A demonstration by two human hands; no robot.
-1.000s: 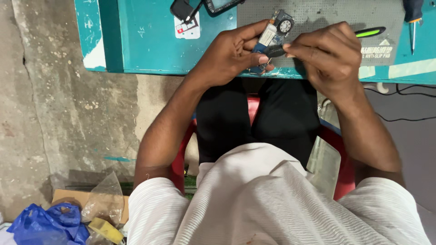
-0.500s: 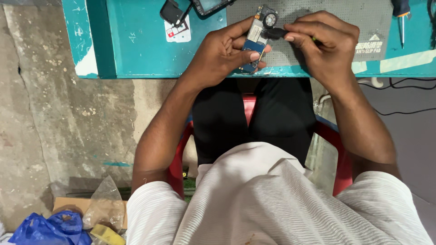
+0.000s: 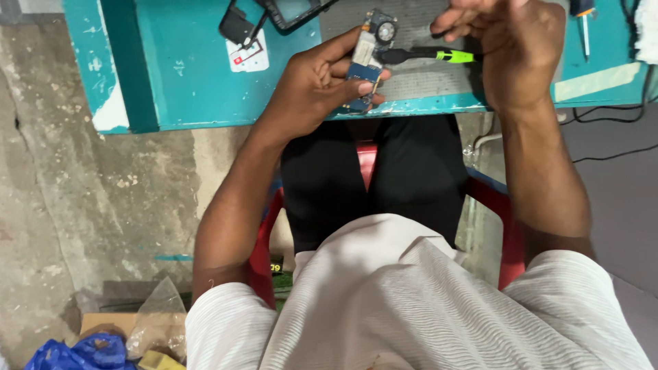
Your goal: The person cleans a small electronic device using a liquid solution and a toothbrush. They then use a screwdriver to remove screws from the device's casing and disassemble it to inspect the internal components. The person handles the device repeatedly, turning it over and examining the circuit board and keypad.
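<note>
far left, floor level: a blue plastic bag (image 3: 72, 353) and a clear plastic bag (image 3: 156, 322) lie beside a cardboard piece at the bottom edge, on rough concrete.

above them, the teal table (image 3: 185, 75) runs across the top of the view. on its surface, left of centre, sit a small black part (image 3: 237, 26) and a white card (image 3: 248, 56) with red marks; a dark framed device (image 3: 295, 9) lies partly out of view at the top edge.

left hand (image 3: 312, 89) — closed around a small circuit board (image 3: 367, 63), thumb on its near face, fingers behind. the board is blue, carries a round metal component at its top end, and is held upright just above the table's front edge, over a grey work mat (image 3: 418, 79).

a tool with a black tip and bright green handle (image 3: 428, 55) lies just right of the board, its tip close to the round component; contact cannot be confirmed.

right hand (image 3: 510, 48) — raised over the mat, fingers loosely curled, positioned above the tool's green end. whether it grips the tool cannot be told from this view.

further right, a screwdriver (image 3: 584, 27) rests on the table, and black cables (image 3: 610, 113) trail off the edge.

below, the person sits on a red chair (image 3: 510, 233), dark trousers, white ribbed shirt.
</note>
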